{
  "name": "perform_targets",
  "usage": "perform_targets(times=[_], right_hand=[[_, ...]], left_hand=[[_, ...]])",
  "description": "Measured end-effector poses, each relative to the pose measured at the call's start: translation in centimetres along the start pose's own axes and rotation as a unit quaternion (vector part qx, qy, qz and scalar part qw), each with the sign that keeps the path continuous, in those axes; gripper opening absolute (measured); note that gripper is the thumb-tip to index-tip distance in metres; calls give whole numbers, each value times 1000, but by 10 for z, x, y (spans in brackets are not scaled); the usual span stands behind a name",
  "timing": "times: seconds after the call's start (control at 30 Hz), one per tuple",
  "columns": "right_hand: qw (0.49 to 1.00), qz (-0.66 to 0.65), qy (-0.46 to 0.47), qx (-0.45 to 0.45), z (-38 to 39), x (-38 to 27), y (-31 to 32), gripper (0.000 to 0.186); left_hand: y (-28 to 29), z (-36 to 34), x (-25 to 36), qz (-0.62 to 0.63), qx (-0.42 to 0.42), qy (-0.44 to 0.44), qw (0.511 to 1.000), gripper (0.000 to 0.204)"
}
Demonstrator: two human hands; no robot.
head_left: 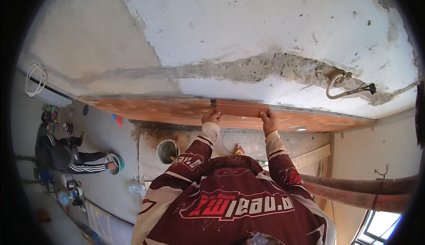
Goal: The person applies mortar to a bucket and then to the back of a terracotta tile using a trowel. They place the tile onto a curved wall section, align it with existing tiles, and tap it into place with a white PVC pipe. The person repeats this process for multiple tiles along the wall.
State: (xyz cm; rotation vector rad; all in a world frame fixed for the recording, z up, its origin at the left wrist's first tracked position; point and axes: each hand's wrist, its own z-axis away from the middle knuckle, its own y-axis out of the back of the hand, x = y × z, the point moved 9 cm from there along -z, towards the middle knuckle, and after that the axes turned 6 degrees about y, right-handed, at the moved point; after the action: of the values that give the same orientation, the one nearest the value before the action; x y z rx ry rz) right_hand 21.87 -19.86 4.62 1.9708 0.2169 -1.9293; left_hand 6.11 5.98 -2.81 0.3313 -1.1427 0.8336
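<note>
Against the wall in front of me is a plain reddish-brown tile [241, 109], at the top of a band of orange-brown tiles [172, 114]. My left hand [211, 117] grips the tile's left end, fingers bent over the top edge. Its right end is held by my right hand [268, 122], thumb raised on the face. A narrow dark gap [213, 103] shows just left of the tile. A thin pale string runs along the top of the row. What lies behind the tile is hidden.
Above the tiles, a rough channel [265, 68] crosses the plaster, with a pale conduit [335, 87] sticking out. A bucket [168, 151] stands below on boards. Reddish poles [354, 192] cross at right. Down left, another person [66, 156] reaches to a teal bucket [116, 163].
</note>
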Motion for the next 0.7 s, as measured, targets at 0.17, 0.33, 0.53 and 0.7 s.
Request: perform_targets(times=[0.17,0.33,0.53,0.7], right_hand=[[992,66,107,-6,-16,-36,-6,31],[991,68,106,33,-18,-12,-10,33],[994,73,82,29,-21,-3,-11,33],[993,16,92,77,-18,7,-4,33]], left_hand=[[4,-5,12,-43,49,-122,990,18],[3,-1,21,-27,86,-151,985,12],[4,6,32,-247,126,-215,936,14],[12,-26,-29,271,112,32,956,17]])
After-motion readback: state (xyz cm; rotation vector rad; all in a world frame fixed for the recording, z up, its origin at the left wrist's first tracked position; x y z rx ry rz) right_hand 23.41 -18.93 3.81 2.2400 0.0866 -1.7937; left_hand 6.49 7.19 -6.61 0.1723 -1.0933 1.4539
